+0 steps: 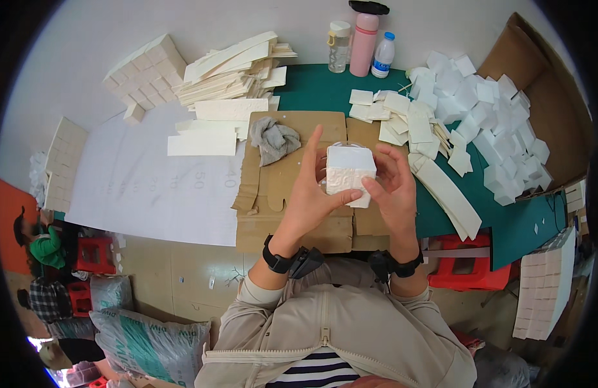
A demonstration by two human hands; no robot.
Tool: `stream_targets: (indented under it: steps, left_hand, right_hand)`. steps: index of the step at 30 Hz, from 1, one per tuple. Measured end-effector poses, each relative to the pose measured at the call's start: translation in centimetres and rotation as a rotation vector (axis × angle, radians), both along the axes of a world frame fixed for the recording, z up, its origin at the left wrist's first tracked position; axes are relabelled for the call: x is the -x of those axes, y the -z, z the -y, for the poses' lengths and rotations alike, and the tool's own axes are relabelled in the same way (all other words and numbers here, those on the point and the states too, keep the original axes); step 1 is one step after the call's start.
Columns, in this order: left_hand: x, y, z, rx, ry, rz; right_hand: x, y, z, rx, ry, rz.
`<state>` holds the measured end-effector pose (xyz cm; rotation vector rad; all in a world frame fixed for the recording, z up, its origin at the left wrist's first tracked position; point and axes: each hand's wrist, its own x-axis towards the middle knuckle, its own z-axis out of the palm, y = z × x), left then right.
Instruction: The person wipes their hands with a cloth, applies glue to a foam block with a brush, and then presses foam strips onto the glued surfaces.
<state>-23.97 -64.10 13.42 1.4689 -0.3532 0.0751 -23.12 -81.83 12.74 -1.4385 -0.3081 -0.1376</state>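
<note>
A small white box [349, 159] with a cream, textured strip across its near side is held up between both my hands, over a brown cardboard sheet [299, 213]. My left hand [310, 194] grips its left side, thumb pressed on the front and index finger pointing up. On the right side my right hand [397, 187] holds it, thumb on the front and fingers curled behind. The fingertips behind the box are partly hidden. A grey cloth [273, 139] lies crumpled on the cardboard, left of my left hand.
Stacked cream strips [231, 77] and a block of covered boxes [150, 71] stand back left. Cut cream pieces [399, 116] and heaped white boxes [499, 123] lie right, by a cardboard carton [538, 77]. A pink bottle [363, 45] stands at the wall. Red stools [467, 271] are below the table.
</note>
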Motion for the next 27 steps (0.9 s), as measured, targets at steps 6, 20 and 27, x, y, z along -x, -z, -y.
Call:
stream_targets:
  steps: [6, 20, 27]
  left_hand:
    - [0.5, 0.0, -0.1, 0.289, 0.006, -0.073]
    - [0.0, 0.5, -0.9, 0.259, -0.050, -0.290]
    - [-0.6, 0.7, -1.7, -0.106, -0.052, 0.036]
  right_hand:
    - [0.3, 0.1, -0.3, -0.067, -0.014, -0.007]
    - [0.0, -0.4, -0.2, 0.096, -0.153, -0.130]
    - [-0.4, -0.5, 0.6, 0.253, -0.132, 0.069]
